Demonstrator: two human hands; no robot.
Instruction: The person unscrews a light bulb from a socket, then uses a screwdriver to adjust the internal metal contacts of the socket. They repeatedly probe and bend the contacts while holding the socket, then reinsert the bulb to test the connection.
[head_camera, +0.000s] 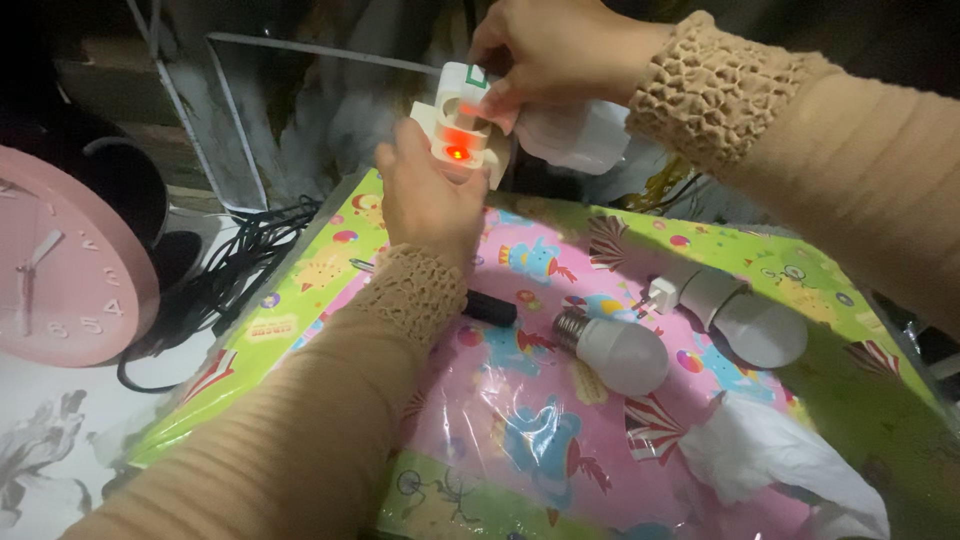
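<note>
While the left hand (428, 205) grips a white plastic plug adapter with a glowing red indicator light (462, 128) up above the far edge of the table, the right hand (545, 52) comes in from the top and pinches the upper part of that same adapter. So both sets of fingers are closed on it, the left from below and the right from above. A white bulb-shaped thing (575, 135) sits right behind the right hand, touching it, but I can't tell if it's held or plugged in.

Down on the table there's a colourful pink and green plastic sheet with cartoon prints (540, 440). On it, near the middle, lies a white LED bulb with a metal screw base (615, 348) on its side. Just beside that, toward the right edge, is a second white bulb fitted with a small white plug piece (735, 310). A small black stick-shaped object (490, 306) pokes out from under the left wrist. A crumpled white tissue (770, 455) sits near the right corner.

Off the left edge: a round pink wall clock (70, 265) and a tangle of black cable (235, 265).
</note>
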